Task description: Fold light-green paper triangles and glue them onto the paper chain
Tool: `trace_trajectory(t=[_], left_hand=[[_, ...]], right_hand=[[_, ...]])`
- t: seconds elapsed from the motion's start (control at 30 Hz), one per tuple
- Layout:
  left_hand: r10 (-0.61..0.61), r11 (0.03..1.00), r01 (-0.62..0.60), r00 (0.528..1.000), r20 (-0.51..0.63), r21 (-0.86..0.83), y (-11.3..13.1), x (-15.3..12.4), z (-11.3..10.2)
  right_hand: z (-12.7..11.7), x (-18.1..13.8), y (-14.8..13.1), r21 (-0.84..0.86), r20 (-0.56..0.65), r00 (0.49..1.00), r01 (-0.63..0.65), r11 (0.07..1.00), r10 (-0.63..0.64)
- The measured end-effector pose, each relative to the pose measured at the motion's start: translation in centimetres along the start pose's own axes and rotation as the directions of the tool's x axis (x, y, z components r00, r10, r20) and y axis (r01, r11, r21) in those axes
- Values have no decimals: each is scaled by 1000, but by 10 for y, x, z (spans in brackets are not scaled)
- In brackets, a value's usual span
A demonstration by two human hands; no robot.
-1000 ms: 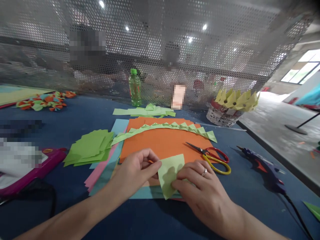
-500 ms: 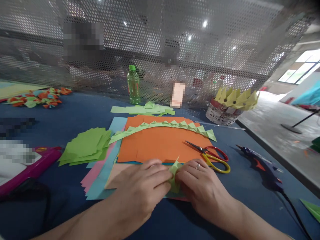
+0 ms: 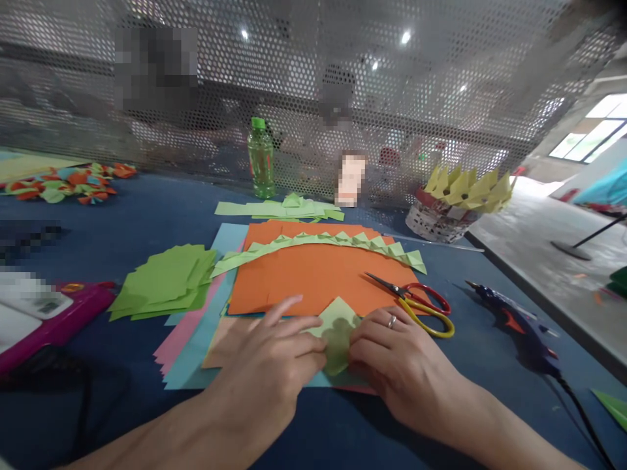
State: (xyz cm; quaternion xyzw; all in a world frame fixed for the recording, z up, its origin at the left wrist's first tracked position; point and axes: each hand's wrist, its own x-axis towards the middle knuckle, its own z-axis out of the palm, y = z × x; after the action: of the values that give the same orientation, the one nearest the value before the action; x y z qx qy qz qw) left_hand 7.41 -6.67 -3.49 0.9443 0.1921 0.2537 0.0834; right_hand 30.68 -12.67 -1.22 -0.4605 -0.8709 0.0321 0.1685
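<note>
A stack of flat green squares lies unfolded toward the left edge of the blue worktop. At the near edge, the left hand presses its fingers on a half-folded green paper piece. The right hand pinches it too with curled fingers. Beyond them, a chain of folded triangles lies finished across the orange sheet, with scissors and a glue gun to the right. A perforated metal screen closes the far edge.

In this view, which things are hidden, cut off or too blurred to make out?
- Lower part of the green paper piece, head view: covered by the left hand and the right hand; whether they pinch or only press it cannot be told.
- Cable of the glue gun: cut off by the bottom edge.
- Sheets under the orange sheet: only their edges show.
- The space behind the mesh screen: blurred.
</note>
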Motion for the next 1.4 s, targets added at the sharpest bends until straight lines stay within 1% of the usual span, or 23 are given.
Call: trace_trajectory(t=[0.13, 0.23, 0.33, 0.4, 0.53, 0.6, 0.8, 0.93, 1.2, 1.4], left_hand=[[31, 999, -31, 1000, 3, -28, 8, 5, -3], [42, 999, -42, 999, -20, 4, 12, 7, -8], [62, 998, -62, 998, -21, 14, 14, 6, -9], [63, 998, -63, 998, -15, 12, 14, 6, -9], [50, 999, -50, 999, -3, 19, 13, 4, -6], [56, 998, -56, 998, -14, 23, 12, 3, -5], [81, 995, -77, 994, -68, 58, 12, 5, -5], [75, 995, -69, 993, -94, 67, 13, 6, -4], [66, 996, -61, 995, -75, 64, 17, 9, -11], [53, 998, -50, 995, -87, 34, 17, 7, -8]], right_hand=[[-7, -2, -1, -41, 54, 998, -29, 999, 31], [-9, -3, -3, 39, 70, 996, -50, 998, 47], [-5, -2, -3, 138, 56, 996, -80, 987, 73], [-1, -2, -1, 198, 39, 989, -149, 969, 144], [7, -2, 1, 266, 16, 954, -293, 918, 300], [10, 0, 0, 260, -9, 941, -324, 910, 338], [14, 5, -5, 220, -61, 922, -362, 906, 383], [17, 5, -4, 207, -56, 911, -389, 898, 408], [17, 4, -4, 181, -32, 899, -424, 887, 436], [15, 6, -4, 185, 3, 894, -440, 878, 448]])
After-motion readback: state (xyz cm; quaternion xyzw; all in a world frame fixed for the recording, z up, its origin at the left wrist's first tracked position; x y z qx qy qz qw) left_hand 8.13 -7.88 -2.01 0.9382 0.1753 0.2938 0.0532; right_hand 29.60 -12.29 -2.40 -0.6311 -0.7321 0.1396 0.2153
